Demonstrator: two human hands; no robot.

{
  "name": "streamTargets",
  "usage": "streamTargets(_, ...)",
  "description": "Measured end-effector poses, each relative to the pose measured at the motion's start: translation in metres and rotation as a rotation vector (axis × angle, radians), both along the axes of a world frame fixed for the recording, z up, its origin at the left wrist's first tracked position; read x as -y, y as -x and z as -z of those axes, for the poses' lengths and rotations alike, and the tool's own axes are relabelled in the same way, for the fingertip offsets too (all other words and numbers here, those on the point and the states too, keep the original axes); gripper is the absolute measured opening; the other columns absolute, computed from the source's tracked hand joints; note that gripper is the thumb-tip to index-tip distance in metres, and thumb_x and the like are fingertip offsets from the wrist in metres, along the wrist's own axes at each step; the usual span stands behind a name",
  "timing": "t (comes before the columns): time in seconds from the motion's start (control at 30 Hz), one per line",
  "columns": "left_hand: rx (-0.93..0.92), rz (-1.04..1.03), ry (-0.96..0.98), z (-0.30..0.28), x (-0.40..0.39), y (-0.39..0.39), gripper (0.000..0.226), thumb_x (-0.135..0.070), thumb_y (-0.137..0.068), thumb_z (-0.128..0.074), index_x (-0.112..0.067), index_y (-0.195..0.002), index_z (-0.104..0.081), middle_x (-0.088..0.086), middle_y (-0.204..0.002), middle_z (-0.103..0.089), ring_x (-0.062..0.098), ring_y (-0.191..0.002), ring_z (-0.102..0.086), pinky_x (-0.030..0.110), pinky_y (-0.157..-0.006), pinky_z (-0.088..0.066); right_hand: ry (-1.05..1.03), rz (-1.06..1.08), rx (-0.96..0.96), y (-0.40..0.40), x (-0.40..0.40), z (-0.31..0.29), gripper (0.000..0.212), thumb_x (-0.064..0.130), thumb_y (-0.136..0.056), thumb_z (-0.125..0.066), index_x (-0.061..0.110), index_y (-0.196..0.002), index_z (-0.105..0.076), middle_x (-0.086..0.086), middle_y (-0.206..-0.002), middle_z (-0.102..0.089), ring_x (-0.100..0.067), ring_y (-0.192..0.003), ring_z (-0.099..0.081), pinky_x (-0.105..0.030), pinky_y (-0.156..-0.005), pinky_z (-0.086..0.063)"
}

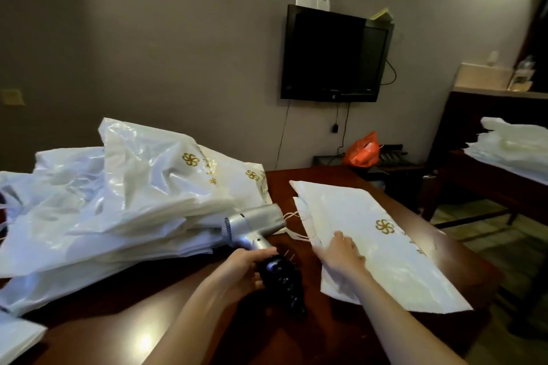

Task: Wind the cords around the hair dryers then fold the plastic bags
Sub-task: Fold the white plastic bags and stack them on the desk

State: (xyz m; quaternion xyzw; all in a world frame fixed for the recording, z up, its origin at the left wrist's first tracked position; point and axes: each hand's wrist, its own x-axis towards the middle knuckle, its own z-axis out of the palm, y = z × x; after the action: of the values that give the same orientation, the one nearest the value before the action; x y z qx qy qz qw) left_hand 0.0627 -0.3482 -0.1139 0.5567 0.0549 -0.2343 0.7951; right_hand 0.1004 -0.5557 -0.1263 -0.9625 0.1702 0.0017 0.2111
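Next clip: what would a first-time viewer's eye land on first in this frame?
Probably the big heap of white plastic bags on the table's left half, and the silver hair dryer at its edge, held by the left hand with dark cord bunched at the handle. Next, the right hand resting on a flat white bag, with a dark wall television behind.

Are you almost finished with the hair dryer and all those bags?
Not yet. The cord looks wound on the hair dryer, gripped by the left hand. The right hand presses one flat bag, not yet folded. The big crumpled pile of bags is left.
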Motion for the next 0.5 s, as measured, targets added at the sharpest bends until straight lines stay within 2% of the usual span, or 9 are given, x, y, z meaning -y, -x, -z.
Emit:
streamTargets(0.07, 0.047, -0.002, -0.001, 0.005, 0.002, -0.008, 0.017, -0.012, -0.072, -0.075, -0.007, -0.082, -0.062, 0.005, -0.067, -0.062, 0.015, -0.059, -0.06, 0.024, -0.048, -0.047, 0.204, -0.043, 0.073, 0.002, 0.01, 0.02, 0.056, 0.056, -0.095, -0.036, 0.019, -0.137, -0.037, -0.004, -0.144, -0.039, -0.025, -0.135, -0.032, -0.051, -0.11, -0.027)
streamTargets(0.13, 0.086, -0.013, -0.003, 0.006, 0.003, -0.016, 0.033, -0.018, -0.061, -0.081, -0.007, -0.081, -0.057, 0.009, -0.071, -0.056, 0.018, -0.064, -0.053, 0.027, -0.053, -0.042, 0.219, -0.138, 0.145, 0.003, 0.021, 0.024, 0.052, 0.055, -0.098, -0.031, 0.023, -0.137, -0.04, 0.002, -0.145, -0.039, -0.02, -0.136, -0.032, -0.05, -0.113, -0.023)
streamTargets(0.2, 0.103, -0.047, -0.014, 0.006, 0.007, -0.022, 0.035, -0.019, -0.061, -0.081, -0.007, -0.079, -0.053, 0.01, -0.068, -0.057, 0.019, -0.064, -0.055, 0.028, -0.055, -0.044, 0.103, -0.244, 0.148, 0.005, 0.038, 0.025, 0.054, 0.059, -0.096, -0.033, 0.027, -0.139, -0.041, 0.008, -0.149, -0.036, -0.015, -0.14, -0.029, -0.046, -0.116, -0.014)
streamTargets(0.27, 0.119, -0.062, -0.014, 0.005, 0.012, -0.025, 0.028, -0.015, -0.074, -0.075, -0.006, -0.079, -0.05, 0.009, -0.063, -0.061, 0.018, -0.058, -0.061, 0.027, -0.049, -0.048, -0.087, -0.321, 0.148, 0.01, 0.059, 0.023, 0.051, 0.06, -0.093, -0.042, 0.031, -0.134, -0.049, 0.013, -0.148, -0.038, -0.011, -0.142, -0.027, -0.043, -0.118, -0.009)
streamTargets(0.33, 0.136, -0.073, -0.013, 0.003, 0.017, -0.024, 0.022, -0.011, -0.083, -0.069, -0.006, -0.078, -0.049, 0.008, -0.061, -0.062, 0.017, -0.055, -0.063, 0.026, -0.046, -0.049, -0.303, -0.365, 0.134, 0.016, 0.08, 0.019, 0.041, 0.056, -0.088, -0.054, 0.032, -0.12, -0.061, 0.014, -0.143, -0.046, -0.009, -0.14, -0.031, -0.04, -0.118, -0.017)
streamTargets(0.4, 0.155, -0.068, 0.0, 0.001, 0.02, -0.022, 0.02, -0.011, -0.084, -0.068, -0.004, -0.078, -0.05, 0.007, -0.061, -0.062, 0.016, -0.054, -0.063, 0.025, -0.046, -0.048, -0.496, -0.386, 0.067, 0.021, 0.092, 0.008, 0.031, 0.05, -0.084, -0.064, 0.028, -0.106, -0.068, 0.013, -0.137, -0.052, -0.009, -0.133, -0.04, -0.034, -0.111, -0.031)
streamTargets(0.43, 0.161, -0.063, 0.011, 0.0, 0.021, -0.02, 0.021, -0.013, -0.083, -0.07, -0.002, -0.081, -0.051, 0.007, -0.062, -0.063, 0.015, -0.055, -0.063, 0.025, -0.047, -0.047, -0.511, -0.398, 0.027, 0.022, 0.096, 0.001, 0.03, 0.048, -0.084, -0.066, 0.025, -0.103, -0.069, 0.011, -0.135, -0.053, -0.009, -0.128, -0.045, -0.03, -0.106, -0.034)
streamTargets(0.5, 0.173, -0.062, 0.018, -0.003, 0.022, -0.018, 0.04, -0.021, -0.073, -0.077, 0.002, -0.095, -0.054, 0.009, -0.068, -0.064, 0.016, -0.061, -0.064, 0.026, -0.052, -0.045, -0.342, -0.418, -0.018, 0.016, 0.097, -0.014, 0.035, 0.049, -0.085, -0.064, 0.022, -0.106, -0.067, 0.006, -0.13, -0.057, -0.012, -0.121, -0.051, -0.028, -0.101, -0.039)
